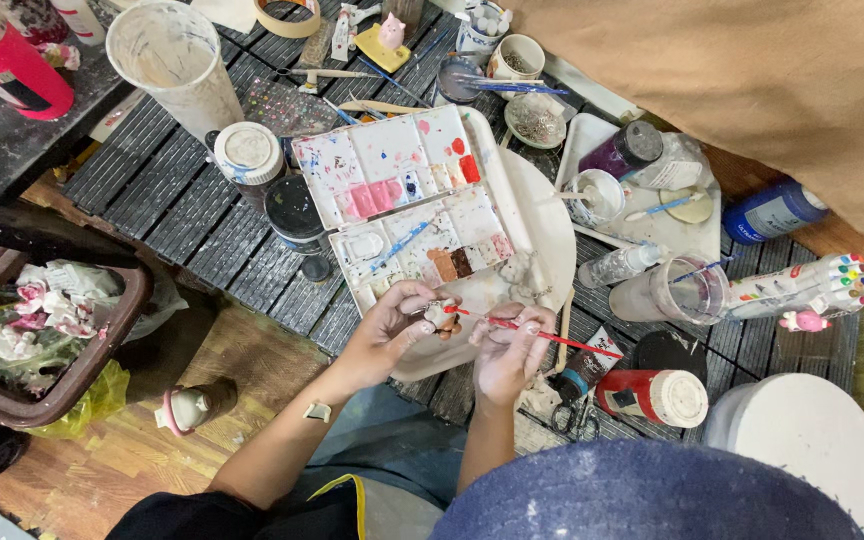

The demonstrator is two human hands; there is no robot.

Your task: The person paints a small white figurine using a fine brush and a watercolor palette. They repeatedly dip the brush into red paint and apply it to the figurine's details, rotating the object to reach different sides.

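Close together over the near edge of the surface (182, 200), both hands are busy: the left hand (387, 335) is curled shut around a small figurine (440, 315), fingers pinching it from below, while the right hand (510, 350) is closed on a red-handled paintbrush (542, 335). The brush lies nearly level, its long axis running from the tip at the figurine, leftward of the right hand, out past the knuckles to the right and slightly down. So the figurine sits just between the two hands, nearer the left, with the brush tip touching or almost touching it (too small to tell which). Directly beyond the hands lies an open white paint palette (402, 190) on a round white plate (542, 230). A clear water cup (677, 290) stands to the right, a red bottle (652, 397) lies near the right wrist, and a bin of crumpled tissues (42, 320) sits well off to the left.
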